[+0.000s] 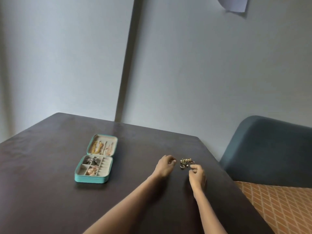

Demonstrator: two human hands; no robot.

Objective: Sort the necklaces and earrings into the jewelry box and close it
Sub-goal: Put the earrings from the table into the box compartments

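The right hand [197,173] pinches a piece at the edge of a small jewelry pile [185,162] on a dark table [50,200]. The left hand [165,165] rests curled beside it, holding nothing visible. An open teal jewelry box [92,180], partly filled, lies well apart to the left.

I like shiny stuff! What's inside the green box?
The open jewelry box has gold chains in its lid and little jewelry clumps in its tray pockets. The pieces are too blurry to name, and anything underneath them is hidden.

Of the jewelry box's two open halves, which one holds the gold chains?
The far half, the lid lying flat beyond the hinge. The near half is split into small compartments holding darker and pinkish pieces instead.
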